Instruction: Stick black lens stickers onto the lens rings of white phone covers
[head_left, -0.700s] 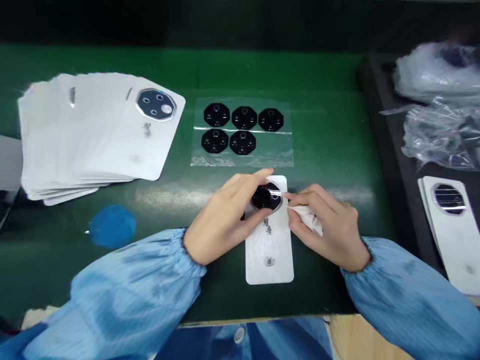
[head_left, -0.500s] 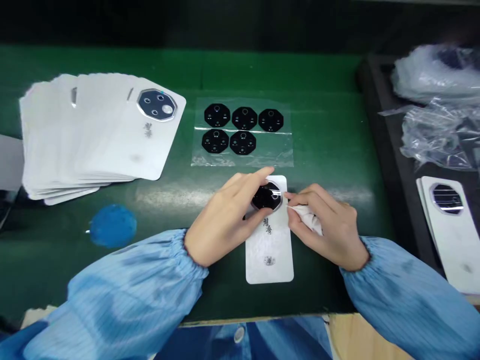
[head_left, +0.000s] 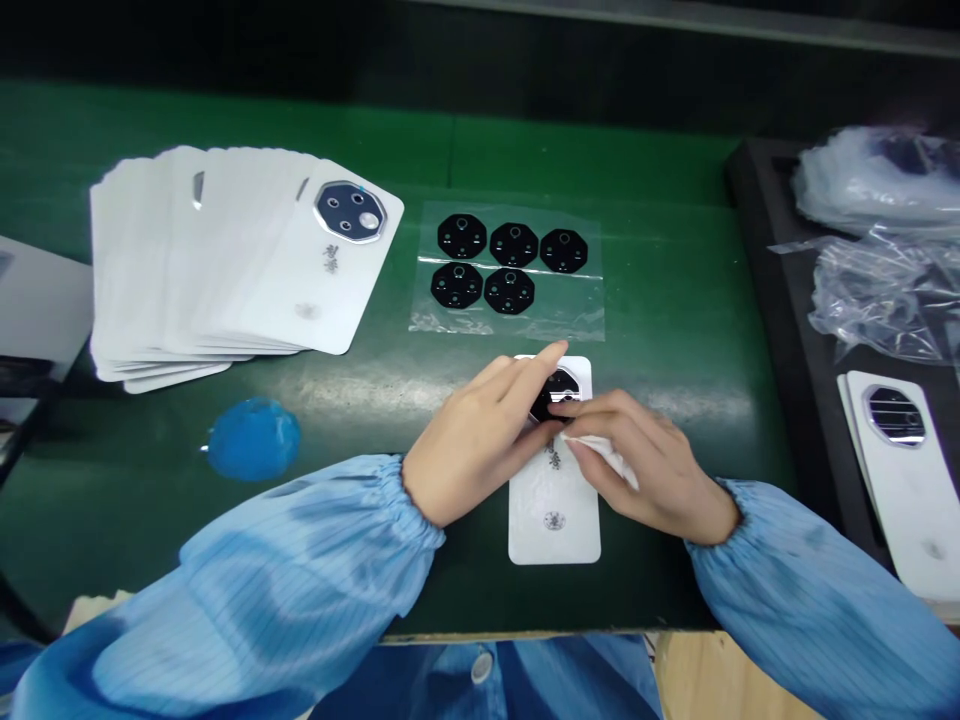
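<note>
A white phone back panel (head_left: 553, 495) lies flat on the table in front of me, with dark characters and a small round mark on it. A black octagonal lens plate (head_left: 556, 382) sits at its upper end, partly covered by my fingers. My left hand (head_left: 491, 430) grips the panel from the left, index finger and thumb around the lens plate. A crumpled white cloth (head_left: 609, 458) is pinched in my right hand (head_left: 645, 455). The right index fingertip rests on the lower part of the lens plate.
Several black lens plates (head_left: 510, 290) lie on a clear plastic sheet (head_left: 581, 315) behind my hands. To the left are a fanned stack of white panels (head_left: 255, 270) and a blue round piece (head_left: 253, 440). A dark tray (head_left: 765, 250) on the right holds plastic bags (head_left: 877, 290) and white panels (head_left: 904, 500).
My right hand has moved left, from beside the panel's edge onto the lens plate, with the cloth still in it. The left hand stays on the panel. The whole view has shifted slightly.
</note>
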